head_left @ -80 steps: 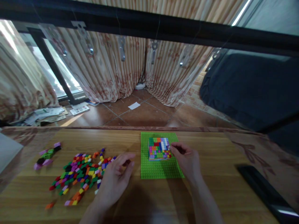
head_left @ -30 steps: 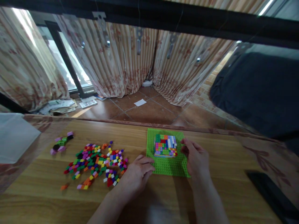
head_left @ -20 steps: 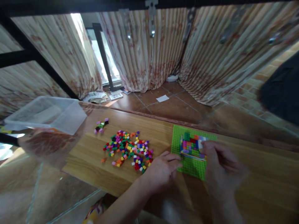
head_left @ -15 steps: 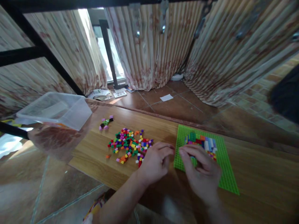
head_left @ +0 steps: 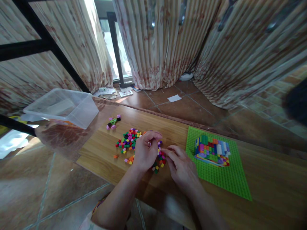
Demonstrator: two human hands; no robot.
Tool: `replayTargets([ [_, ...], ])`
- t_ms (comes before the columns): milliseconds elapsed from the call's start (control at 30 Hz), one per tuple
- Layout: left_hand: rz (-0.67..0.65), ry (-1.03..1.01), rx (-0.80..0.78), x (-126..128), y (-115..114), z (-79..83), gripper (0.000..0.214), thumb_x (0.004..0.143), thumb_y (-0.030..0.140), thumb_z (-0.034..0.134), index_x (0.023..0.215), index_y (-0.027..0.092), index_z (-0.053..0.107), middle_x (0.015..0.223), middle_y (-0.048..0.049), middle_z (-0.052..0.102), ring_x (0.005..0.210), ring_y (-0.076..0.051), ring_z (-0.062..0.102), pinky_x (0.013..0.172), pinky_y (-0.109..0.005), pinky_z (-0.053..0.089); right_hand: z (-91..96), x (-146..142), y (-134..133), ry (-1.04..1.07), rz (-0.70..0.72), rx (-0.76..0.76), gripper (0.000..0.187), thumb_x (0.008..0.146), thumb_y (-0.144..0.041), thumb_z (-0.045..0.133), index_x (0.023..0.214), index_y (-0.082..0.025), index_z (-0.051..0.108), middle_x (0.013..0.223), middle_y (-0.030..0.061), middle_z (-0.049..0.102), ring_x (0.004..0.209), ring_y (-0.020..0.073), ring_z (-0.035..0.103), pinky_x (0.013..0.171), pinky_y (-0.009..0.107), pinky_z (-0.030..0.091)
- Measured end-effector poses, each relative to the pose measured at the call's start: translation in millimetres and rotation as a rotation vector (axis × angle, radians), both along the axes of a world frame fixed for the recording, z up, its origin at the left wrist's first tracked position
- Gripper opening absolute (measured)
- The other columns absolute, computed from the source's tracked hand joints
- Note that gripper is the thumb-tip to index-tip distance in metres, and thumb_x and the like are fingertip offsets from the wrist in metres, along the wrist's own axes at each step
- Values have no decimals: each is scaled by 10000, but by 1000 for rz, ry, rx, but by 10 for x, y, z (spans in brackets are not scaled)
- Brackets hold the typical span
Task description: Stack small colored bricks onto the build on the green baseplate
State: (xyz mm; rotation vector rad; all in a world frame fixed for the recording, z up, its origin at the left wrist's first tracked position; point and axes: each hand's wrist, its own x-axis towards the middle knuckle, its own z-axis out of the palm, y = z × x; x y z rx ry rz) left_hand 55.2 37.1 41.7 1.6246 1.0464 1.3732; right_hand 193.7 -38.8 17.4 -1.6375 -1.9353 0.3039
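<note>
Small coloured toy bricks (head_left: 130, 135) lie in a loose pile on the wooden table. Over the pile's right side hovers my left hand (head_left: 145, 153), its fingers curled inward; whatever they hold is hidden. My right hand (head_left: 183, 167) is at the pile's right edge, thumb and index finger pinched close to some bricks. Too little shows between those fingertips to name anything held. To the right, a green baseplate (head_left: 223, 180) bears a block built of many-coloured bricks (head_left: 211, 151), which neither hand touches.
A small separate cluster of pink, green and black bricks (head_left: 113, 122) sits at the table's far left. Beyond the left end stands a clear plastic bin (head_left: 83, 110). The wooden tabletop (head_left: 271, 172) extends right past the baseplate. Black metal bars (head_left: 55, 51) cross the upper left.
My right hand has moved left from the baseplate to the bricks, uncovering the built block. My left hand has shifted left over the pile. The view has turned slightly.
</note>
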Motion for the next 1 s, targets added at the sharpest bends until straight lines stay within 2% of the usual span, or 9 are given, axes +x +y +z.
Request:
replayTargets([
  [267, 2, 24, -14, -5, 0, -8, 284, 757, -7, 464, 745, 182, 676, 830, -8, 704, 842, -128, 656, 800, -254, 501, 14, -7, -1, 29, -17, -46, 155, 918, -231, 513, 942, -213, 665, 1111, 85, 584, 974, 219, 593, 845, 374, 512],
  [467, -22, 40, -31, 18, -19, 41, 269, 771, 11, 463, 727, 178, 669, 807, -16, 696, 795, -127, 650, 746, -245, 505, -2, 0, 5, 41, 11, -24, 194, 915, -218, 526, 1049, -231, 667, 1128, 83, 575, 982, 215, 594, 843, 366, 507],
  [567, -26, 77, -21, 19, -26, 57, 275, 773, 16, 460, 730, 182, 675, 829, -19, 703, 803, -130, 652, 763, -252, 508, 6, -23, 14, 57, 14, -8, 160, 914, -212, 536, 956, -220, 690, 1057, 81, 605, 959, 216, 595, 819, 354, 505],
  [667, -31, 92, -13, 20, -19, 46, 265, 772, 31, 469, 727, 190, 676, 829, -13, 705, 809, -132, 653, 786, -259, 510, 76, -34, 6, 159, 3, 36, 134, 907, -182, 538, 917, -203, 671, 981, 67, 628, 896, 190, 603, 779, 316, 500],
  [767, -38, 85, -25, 31, -6, 22, 241, 771, 51, 484, 728, 191, 675, 816, -11, 704, 811, -139, 655, 794, -265, 516, 203, -12, -32, 300, -50, 111, 122, 885, -142, 539, 908, -200, 644, 907, 41, 642, 810, 150, 606, 713, 266, 494],
  [900, -57, 121, -26, 58, -6, 2, 230, 779, 76, 488, 753, 191, 686, 875, -20, 721, 836, -147, 661, 821, -279, 521, 352, 105, -109, 409, -186, 217, 120, 858, -128, 555, 885, -208, 640, 797, -1, 644, 664, 106, 583, 616, 226, 479],
  [1000, -69, 149, 5, 85, -24, 5, 224, 790, 89, 488, 747, 192, 682, 860, -17, 720, 843, -147, 663, 826, -278, 524, 389, 275, -164, 454, -322, 294, 113, 855, -166, 585, 890, -227, 674, 803, -8, 670, 679, 110, 611, 628, 234, 503],
])
